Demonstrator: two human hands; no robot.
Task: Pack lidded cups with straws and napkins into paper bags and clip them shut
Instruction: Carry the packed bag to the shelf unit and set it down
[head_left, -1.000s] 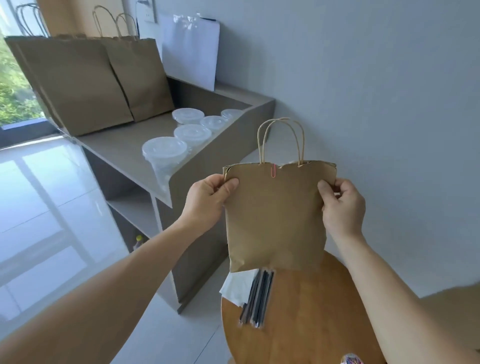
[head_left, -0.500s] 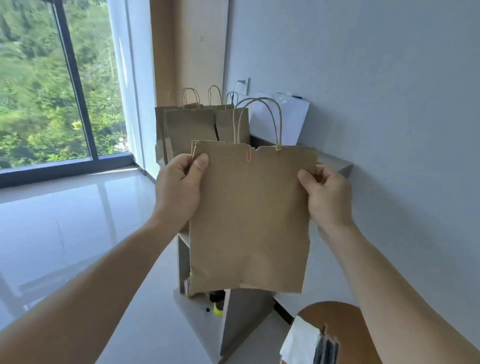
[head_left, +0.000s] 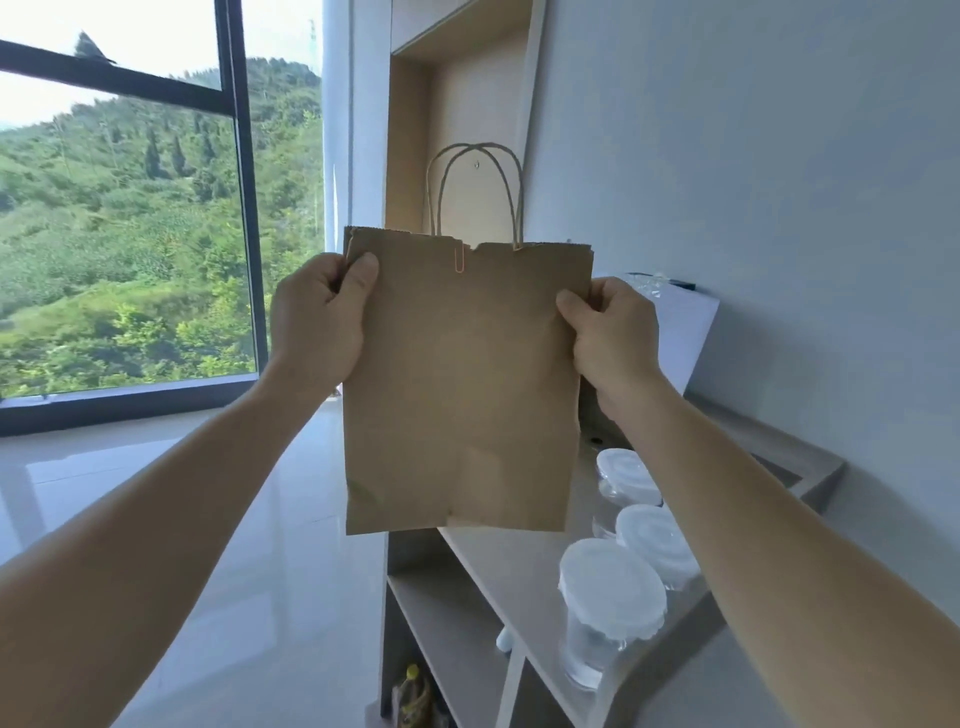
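I hold a brown paper bag (head_left: 462, 384) upright in the air in front of me, its twisted handles (head_left: 475, 192) standing up. A pink paper clip (head_left: 459, 259) sits on its top edge near the left handle. My left hand (head_left: 319, 317) grips the bag's upper left edge. My right hand (head_left: 608, 332) grips its right edge. Below the bag, three clear lidded cups (head_left: 610, 597) stand in a row on a grey shelf unit (head_left: 524, 587). The bag's contents are hidden.
A white sheet (head_left: 680, 332) leans against the grey wall at the shelf's back. A yellow-capped bottle (head_left: 413, 691) stands low beside the unit. To the left lie a glossy tiled floor (head_left: 156, 493) and a large window (head_left: 130, 218).
The bag has risen and moved further over the shelf unit with both hands still on it. The round wooden table, napkins and straws have dropped out of view.
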